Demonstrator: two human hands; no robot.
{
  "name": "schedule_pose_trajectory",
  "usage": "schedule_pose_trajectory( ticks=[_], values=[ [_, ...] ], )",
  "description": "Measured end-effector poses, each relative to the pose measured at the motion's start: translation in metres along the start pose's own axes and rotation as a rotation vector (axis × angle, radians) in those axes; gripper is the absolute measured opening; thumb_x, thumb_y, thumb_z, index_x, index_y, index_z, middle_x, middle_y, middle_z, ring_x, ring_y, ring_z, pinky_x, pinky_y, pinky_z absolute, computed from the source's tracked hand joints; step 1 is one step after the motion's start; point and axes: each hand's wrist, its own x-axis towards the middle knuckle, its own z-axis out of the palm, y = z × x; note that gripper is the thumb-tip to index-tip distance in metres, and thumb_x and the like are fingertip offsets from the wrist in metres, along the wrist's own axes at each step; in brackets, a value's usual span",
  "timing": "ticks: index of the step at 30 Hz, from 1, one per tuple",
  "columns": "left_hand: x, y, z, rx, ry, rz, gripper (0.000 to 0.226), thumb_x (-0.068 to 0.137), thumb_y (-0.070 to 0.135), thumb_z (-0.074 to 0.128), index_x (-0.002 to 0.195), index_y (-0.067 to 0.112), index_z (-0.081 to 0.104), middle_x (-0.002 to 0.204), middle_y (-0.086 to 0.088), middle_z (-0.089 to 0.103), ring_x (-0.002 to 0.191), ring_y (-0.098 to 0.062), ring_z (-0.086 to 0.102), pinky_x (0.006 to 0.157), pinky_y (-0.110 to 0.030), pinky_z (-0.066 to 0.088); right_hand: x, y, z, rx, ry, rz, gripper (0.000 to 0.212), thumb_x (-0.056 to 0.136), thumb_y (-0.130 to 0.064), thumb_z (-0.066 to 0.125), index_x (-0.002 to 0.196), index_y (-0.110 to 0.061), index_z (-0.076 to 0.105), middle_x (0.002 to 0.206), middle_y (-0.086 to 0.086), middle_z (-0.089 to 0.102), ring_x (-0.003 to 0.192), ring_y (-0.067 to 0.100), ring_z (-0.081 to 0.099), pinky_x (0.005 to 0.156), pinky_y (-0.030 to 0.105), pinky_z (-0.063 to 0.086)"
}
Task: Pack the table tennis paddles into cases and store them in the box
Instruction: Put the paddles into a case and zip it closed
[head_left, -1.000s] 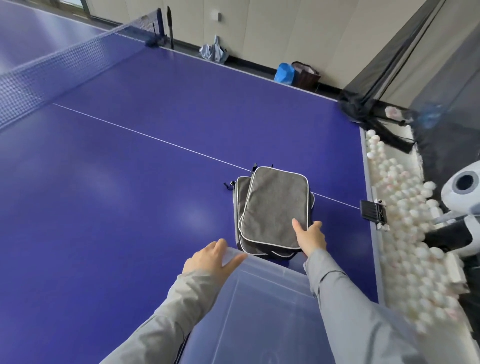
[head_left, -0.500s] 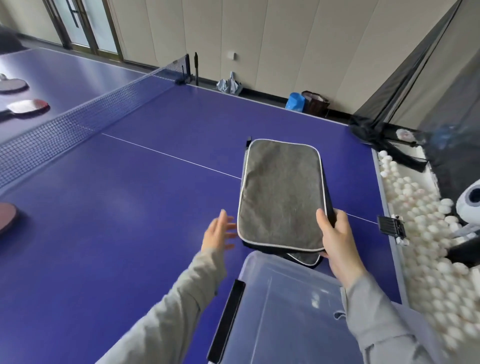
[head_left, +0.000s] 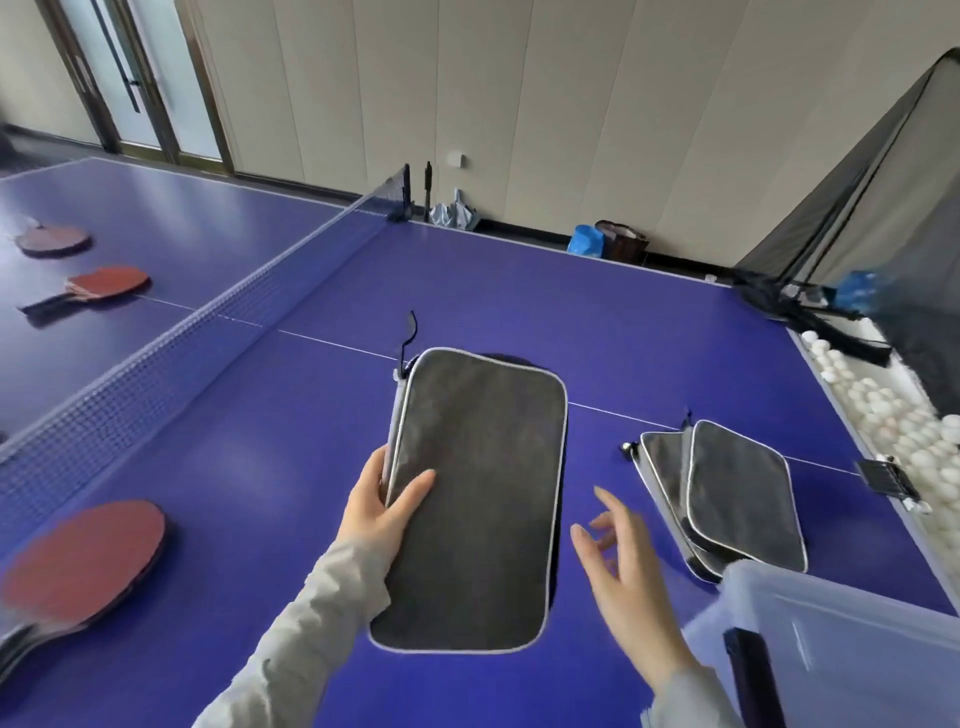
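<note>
While a red paddle (head_left: 83, 558) lies at the near left of the blue worktop (head_left: 249, 467) and two more paddles (head_left: 106, 283) rest beyond the net (head_left: 197, 332), the left hand (head_left: 382, 512) holds a grey case (head_left: 475, 499) above the worktop, its grip pinching the case's left edge, thumb on top. Just right of the case, the right hand (head_left: 621, 566) hovers with its grip spread, touching nothing. Farther right, two stacked cases (head_left: 727, 499) lie flat, just beyond the clear plastic box (head_left: 852, 649) at the near right corner.
</note>
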Motion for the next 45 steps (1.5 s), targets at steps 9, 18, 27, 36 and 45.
schedule_pose_trajectory(
  ticks=[9,18,27,36,45],
  values=[
    [-0.014,-0.020,-0.153,0.650,-0.244,0.073,0.037,0.076,0.049,0.069,0.103,0.056,0.045,0.087,0.026,0.066,0.080,0.001,0.064,0.074,-0.022,0.050,0.027,-0.153,0.101,-0.122,-0.166,-0.118,0.015,0.089,-0.033,0.058,0.101,-0.033,0.067,0.078,-0.007,0.044,0.075,0.007,0.047,0.069,0.016,0.036],
    [-0.020,-0.030,-0.196,1.030,-0.348,0.255,0.044,0.083,0.062,0.050,0.122,0.049,0.035,0.107,0.030,0.059,0.096,-0.006,0.059,0.076,-0.019,0.041,0.012,-0.172,0.147,-0.363,-0.539,-0.104,0.021,0.087,-0.034,0.059,0.071,-0.022,0.053,0.065,-0.007,0.041,0.057,0.009,0.036,0.056,0.022,0.033],
    [-0.017,-0.032,-0.201,1.004,-0.348,0.272,0.048,0.079,0.062,0.057,0.122,0.046,0.043,0.103,0.020,0.066,0.094,-0.010,0.061,0.079,-0.021,0.044,0.012,-0.166,0.137,-0.269,-0.394,-0.077,0.015,0.082,-0.013,0.059,0.070,-0.022,0.060,0.057,-0.003,0.061,0.049,0.003,0.053,0.050,0.015,0.042],
    [0.005,-0.004,-0.200,0.279,-0.087,0.081,0.035,0.073,0.021,0.080,0.083,0.050,0.064,0.068,0.014,0.070,0.059,0.005,0.060,0.061,-0.007,0.045,0.014,-0.108,0.098,-0.031,-0.123,0.161,0.018,0.089,-0.005,0.058,0.073,-0.013,0.059,0.058,0.003,0.057,0.057,0.019,0.050,0.056,0.027,0.042],
    [0.017,-0.010,-0.160,-0.076,0.076,-0.290,0.012,0.078,0.031,0.075,0.088,0.026,0.069,0.069,-0.002,0.073,0.060,-0.018,0.068,0.060,-0.028,0.053,-0.019,-0.096,0.102,-0.234,-0.130,-0.024,0.021,0.089,-0.016,0.062,0.071,-0.024,0.055,0.053,-0.005,0.056,0.049,0.011,0.051,0.054,0.026,0.043]
  ],
)
